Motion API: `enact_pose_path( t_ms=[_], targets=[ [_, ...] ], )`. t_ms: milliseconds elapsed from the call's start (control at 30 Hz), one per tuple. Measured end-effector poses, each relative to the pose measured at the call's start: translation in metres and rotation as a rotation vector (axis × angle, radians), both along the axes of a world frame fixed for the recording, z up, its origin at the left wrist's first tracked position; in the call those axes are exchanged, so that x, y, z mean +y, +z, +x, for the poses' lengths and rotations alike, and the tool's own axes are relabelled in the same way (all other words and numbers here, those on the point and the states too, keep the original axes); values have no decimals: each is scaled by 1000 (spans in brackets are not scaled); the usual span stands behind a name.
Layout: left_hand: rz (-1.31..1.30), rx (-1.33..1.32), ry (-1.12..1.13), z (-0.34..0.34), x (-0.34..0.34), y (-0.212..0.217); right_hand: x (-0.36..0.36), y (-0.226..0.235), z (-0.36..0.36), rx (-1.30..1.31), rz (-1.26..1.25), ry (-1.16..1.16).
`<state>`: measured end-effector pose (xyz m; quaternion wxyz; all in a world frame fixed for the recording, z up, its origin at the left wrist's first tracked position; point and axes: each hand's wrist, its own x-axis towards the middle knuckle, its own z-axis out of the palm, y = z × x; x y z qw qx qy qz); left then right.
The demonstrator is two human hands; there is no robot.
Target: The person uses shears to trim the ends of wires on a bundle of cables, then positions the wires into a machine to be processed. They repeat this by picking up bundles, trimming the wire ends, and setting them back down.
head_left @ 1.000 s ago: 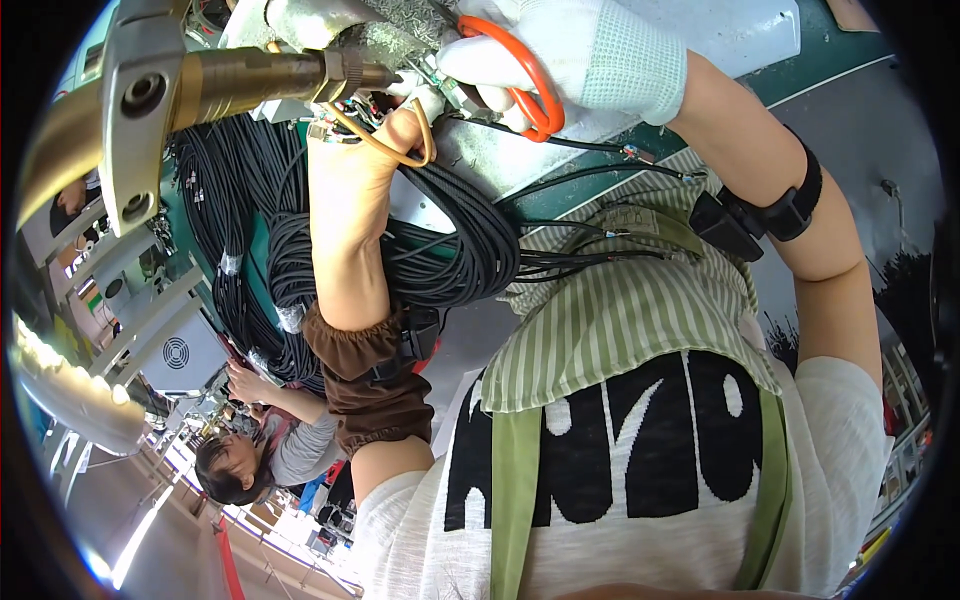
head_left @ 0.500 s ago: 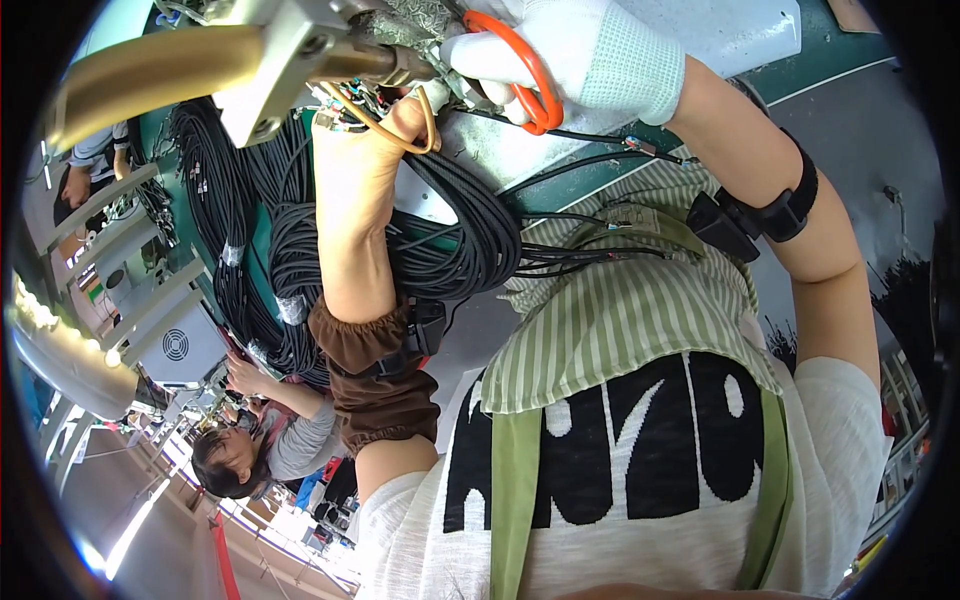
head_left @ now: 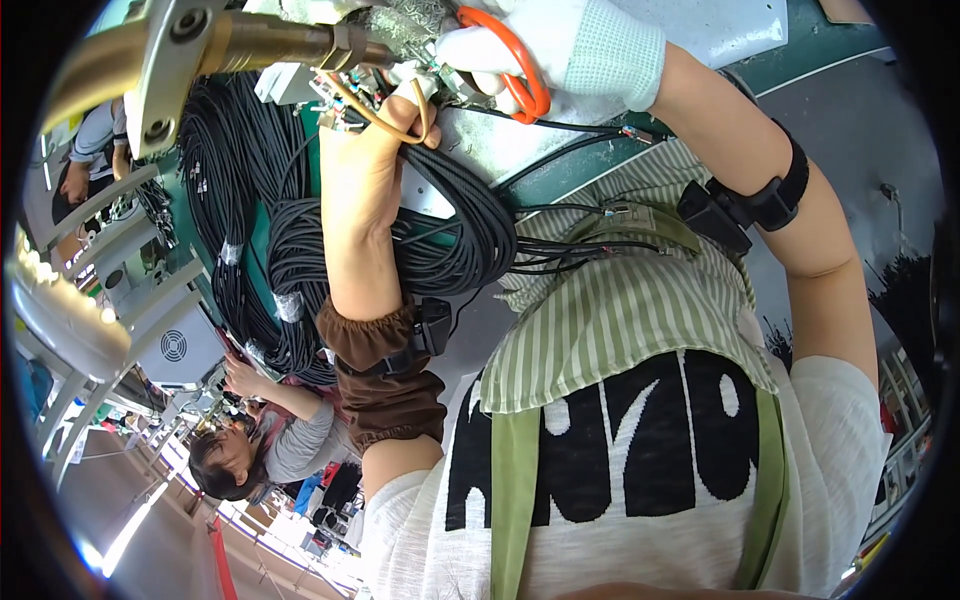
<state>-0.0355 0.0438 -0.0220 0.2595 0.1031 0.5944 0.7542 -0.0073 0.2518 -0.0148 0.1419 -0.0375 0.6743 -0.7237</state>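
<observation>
The right hand [head_left: 560,50], in a white knitted glove, is closed around orange-handled scissors [head_left: 505,65], with fingers passed through the handle loops; the blades are hidden among the wiring just beside the glove. The left hand [head_left: 375,150] is bare and raised next to it, its fingers curled about a thin tan wire [head_left: 375,115] that loops over the fingertips. Both hands meet at a small cluster of wire ends and connectors [head_left: 350,85] near the top of the view, close to a brass-coloured tube [head_left: 270,42] fixed in a metal bracket [head_left: 160,70].

A thick coil of black cables [head_left: 300,270] is seen behind the left forearm, bound in places with clear tape, and it lies on a green tabletop [head_left: 800,50]. Several thin black leads [head_left: 560,250] are run from the coil across a green-and-white striped apron [head_left: 620,320]. A brown sleeve cover [head_left: 385,380] is worn on the left forearm with a black band, and a black strap [head_left: 750,205] is worn on the right forearm. Another person [head_left: 250,450] is seated at lower left, well apart from the hands. Whether the scissors are cutting anything cannot be told.
</observation>
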Motion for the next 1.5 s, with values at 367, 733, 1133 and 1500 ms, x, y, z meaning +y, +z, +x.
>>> enact_pose_path(
  t_ms=[367, 733, 1133, 1500],
  targets=[
    [-127, 56, -6, -3, 2, -1, 4, 1, 0, 14, 12, 15],
    [-132, 48, 57, 12, 3, 6, 5, 17, 8, 15, 90, 74],
    [-68, -19, 46, 9, 5, 0, 7, -12, 4, 518, 472, -117],
    [133, -169, 46, 77, -15, 18, 34, 21, 71, 335, 639, -147]
  ],
)
